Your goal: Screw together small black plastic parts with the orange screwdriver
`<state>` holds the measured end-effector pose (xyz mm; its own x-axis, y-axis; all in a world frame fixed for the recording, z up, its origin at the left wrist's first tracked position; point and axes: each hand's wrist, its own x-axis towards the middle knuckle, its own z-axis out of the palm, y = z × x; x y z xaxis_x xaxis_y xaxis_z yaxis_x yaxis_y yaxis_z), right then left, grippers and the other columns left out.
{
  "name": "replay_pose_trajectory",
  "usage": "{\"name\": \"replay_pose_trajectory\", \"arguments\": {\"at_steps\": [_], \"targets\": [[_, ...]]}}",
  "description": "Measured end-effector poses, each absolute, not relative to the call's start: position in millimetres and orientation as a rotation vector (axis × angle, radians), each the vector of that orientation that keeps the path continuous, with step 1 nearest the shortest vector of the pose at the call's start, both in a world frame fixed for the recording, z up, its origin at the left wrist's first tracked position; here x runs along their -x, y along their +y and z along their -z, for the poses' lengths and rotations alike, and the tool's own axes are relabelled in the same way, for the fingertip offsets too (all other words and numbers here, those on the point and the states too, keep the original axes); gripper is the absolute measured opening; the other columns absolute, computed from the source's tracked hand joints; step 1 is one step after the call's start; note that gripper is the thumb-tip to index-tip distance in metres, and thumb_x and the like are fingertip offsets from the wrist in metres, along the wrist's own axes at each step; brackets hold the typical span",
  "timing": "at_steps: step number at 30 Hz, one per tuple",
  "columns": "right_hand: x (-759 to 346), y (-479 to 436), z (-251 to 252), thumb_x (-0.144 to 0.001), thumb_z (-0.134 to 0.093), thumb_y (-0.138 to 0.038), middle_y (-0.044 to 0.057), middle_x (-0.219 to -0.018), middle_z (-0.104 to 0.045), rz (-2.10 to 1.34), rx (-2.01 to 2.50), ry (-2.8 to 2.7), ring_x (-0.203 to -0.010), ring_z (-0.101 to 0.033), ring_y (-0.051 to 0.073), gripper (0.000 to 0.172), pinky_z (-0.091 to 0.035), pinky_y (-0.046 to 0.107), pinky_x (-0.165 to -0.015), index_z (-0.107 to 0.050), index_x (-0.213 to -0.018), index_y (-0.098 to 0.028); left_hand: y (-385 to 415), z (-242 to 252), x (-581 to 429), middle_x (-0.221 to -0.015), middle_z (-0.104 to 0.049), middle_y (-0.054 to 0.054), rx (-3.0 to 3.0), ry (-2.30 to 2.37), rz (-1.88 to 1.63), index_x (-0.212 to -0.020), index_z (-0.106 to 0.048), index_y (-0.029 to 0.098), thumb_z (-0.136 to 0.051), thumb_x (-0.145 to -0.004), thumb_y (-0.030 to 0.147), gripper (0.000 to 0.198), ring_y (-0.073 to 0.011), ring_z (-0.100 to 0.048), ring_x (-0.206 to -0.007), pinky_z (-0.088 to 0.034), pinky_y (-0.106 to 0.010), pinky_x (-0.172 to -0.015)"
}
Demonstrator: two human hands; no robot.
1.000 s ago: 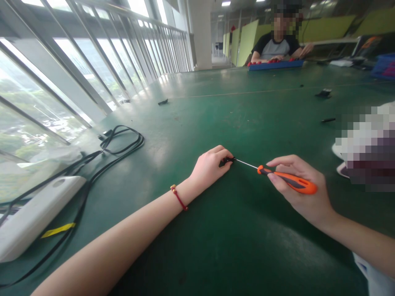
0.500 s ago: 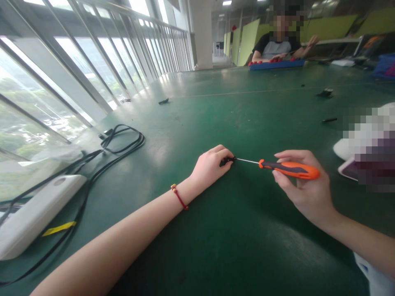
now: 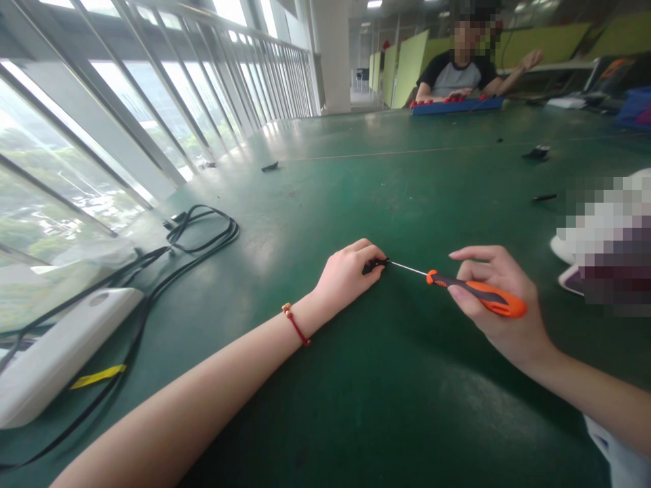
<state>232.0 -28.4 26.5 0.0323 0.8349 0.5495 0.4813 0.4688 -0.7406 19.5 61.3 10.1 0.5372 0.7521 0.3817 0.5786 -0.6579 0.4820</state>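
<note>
Orange-handled, the screwdriver (image 3: pixel 491 296) sat gripped in the right hand (image 3: pixel 508 335), its tip (image 3: pixel 390 261) at the small black part (image 3: pixel 373 266) the left hand (image 3: pixel 346 273) pinched over the green counter (image 3: pixel 325 203); steady, straight pressure along the shaft (image 3: pixel 408 268) seemed wisest.

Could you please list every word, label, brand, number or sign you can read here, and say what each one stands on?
None: no text can be read anywhere in this view.
Orange-handled screwdriver: no legible lettering.
Yellow strip by the black cable: no legible marking.
Small black part in the left hand: too small to tell.
</note>
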Motion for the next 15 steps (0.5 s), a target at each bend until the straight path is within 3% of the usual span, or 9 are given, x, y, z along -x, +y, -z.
{"name": "replay_pose_trajectory", "arguments": {"at_steps": [3,6,8,12,15], "targets": [[-231.8,-28.8,-26.7,-0.08,-0.066,-0.023,-0.003,-0.067,-0.058,-0.354,1.199,-1.643,-0.051,-0.054,0.011,0.012,-0.046,0.025,-0.049,-0.06,-0.09,-0.025,61.3,-10.2,-19.4,-0.098,-0.067,-0.001,-2.48,1.106,-0.828,-0.092,-0.067,0.019,-0.057,-0.084,0.018,0.013,-0.0129,-0.064,-0.082,-0.051,-0.025,-0.073],[-231.6,-27.5,-25.7,-0.076,-0.069,-0.018,0.0,-0.081,-0.061,-0.318,1.124,-1.587,-0.068,-0.062,0.015,0.031,-0.053,0.028,-0.062,-0.057,-0.104,-0.025,61.3,-10.3,-19.5,-0.097,-0.067,-0.001,-2.476,1.106,-0.829,-0.091,-0.067,0.019,-0.057,-0.084,0.018,0.013,-0.013,-0.064,-0.081,-0.051,-0.025,-0.072],[-231.7,-27.3,-25.6,-0.075,-0.069,-0.018,-0.001,-0.077,-0.058,-0.37,1.105,-1.58,-0.065,-0.06,0.015,0.036,-0.052,0.028,-0.06,-0.055,-0.108,-0.025,61.3,-10.3,-19.6,-0.098,-0.067,-0.001,-2.476,1.108,-0.828,-0.092,-0.067,0.02,-0.057,-0.084,0.017,0.013,-0.013,-0.064,-0.082,-0.051,-0.025,-0.072],[-231.8,-29.5,-25.9,-0.082,-0.065,-0.027,-0.003,-0.064,-0.056,-0.425,1.212,-1.625,-0.052,-0.055,0.012,0.012,-0.044,0.024,-0.046,-0.06,-0.093,-0.025,61.4,-9.9,-19.8,-0.098,-0.067,-0.001,-2.475,1.109,-0.828,-0.092,-0.067,0.02,-0.057,-0.084,0.018,0.013,-0.0131,-0.064,-0.082,-0.051,-0.025,-0.073],[-231.5,-29.2,-25.1,-0.079,-0.068,-0.024,-0.001,-0.078,-0.06,-0.329,1.182,-1.579,-0.067,-0.061,0.014,0.021,-0.051,0.026,-0.06,-0.059,-0.098,-0.025,61.4,-9.7,-19.9,-0.098,-0.067,-0.001,-2.469,1.115,-0.83,-0.091,-0.067,0.02,-0.057,-0.083,0.017,0.013,-0.013,-0.064,-0.082,-0.051,-0.025,-0.073]]}}
